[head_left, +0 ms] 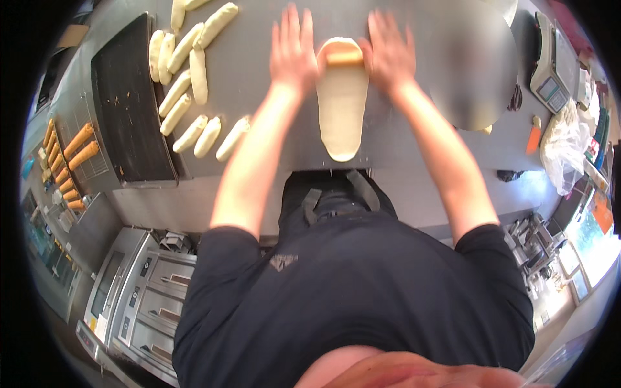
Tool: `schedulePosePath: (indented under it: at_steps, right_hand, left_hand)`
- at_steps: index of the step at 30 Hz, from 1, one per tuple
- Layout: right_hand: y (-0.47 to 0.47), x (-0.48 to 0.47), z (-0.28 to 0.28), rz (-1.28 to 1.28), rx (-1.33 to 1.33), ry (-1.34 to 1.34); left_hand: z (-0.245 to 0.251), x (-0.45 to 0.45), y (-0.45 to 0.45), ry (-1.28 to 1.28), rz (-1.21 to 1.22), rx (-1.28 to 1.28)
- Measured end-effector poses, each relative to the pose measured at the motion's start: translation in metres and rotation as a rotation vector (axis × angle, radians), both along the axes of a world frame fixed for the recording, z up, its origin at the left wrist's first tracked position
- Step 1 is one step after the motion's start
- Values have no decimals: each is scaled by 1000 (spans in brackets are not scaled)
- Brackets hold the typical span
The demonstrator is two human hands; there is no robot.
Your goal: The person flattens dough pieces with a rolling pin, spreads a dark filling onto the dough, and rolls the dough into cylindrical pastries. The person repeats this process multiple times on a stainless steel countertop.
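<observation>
A long, flattened strip of pale dough [341, 111] lies lengthwise on the grey worktop [252, 87] in front of me. Across its far end rests a short orange filling piece [344, 58], with the dough's rounded tip showing beyond it. My left hand [294, 53] is spread palm down along the left edge, its thumb side at the dough near the filling. On the other side, my right hand [392, 56] is slightly blurred, fingers apart and thumb beside the filling's right end. Neither hand grips anything; whether the thumbs press on the dough cannot be made out.
Several rolled dough pieces [207, 137] lie to the left, beside a black baking tray [131, 102]. Baked rolls [83, 155] sit farther left. At right are a large round grey shape [475, 63], a digital scale [550, 89], an orange-ended tool [533, 139] and a plastic bag [563, 145].
</observation>
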State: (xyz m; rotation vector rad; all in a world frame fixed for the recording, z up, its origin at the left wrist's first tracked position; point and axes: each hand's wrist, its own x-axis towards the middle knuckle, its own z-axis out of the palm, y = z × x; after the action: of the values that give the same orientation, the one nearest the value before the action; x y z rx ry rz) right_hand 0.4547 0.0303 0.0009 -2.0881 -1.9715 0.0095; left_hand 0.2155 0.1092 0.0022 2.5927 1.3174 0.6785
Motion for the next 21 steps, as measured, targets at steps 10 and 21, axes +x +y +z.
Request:
schedulePosePath:
  at_steps: [10,21]
  right_hand:
    - [65,17,9,12,-5,-21]
    - [31,5,1,51,45,7]
  left_hand:
    - [6,24,67,-7,13,19]
    - [-12,13,32,-14,24,43]
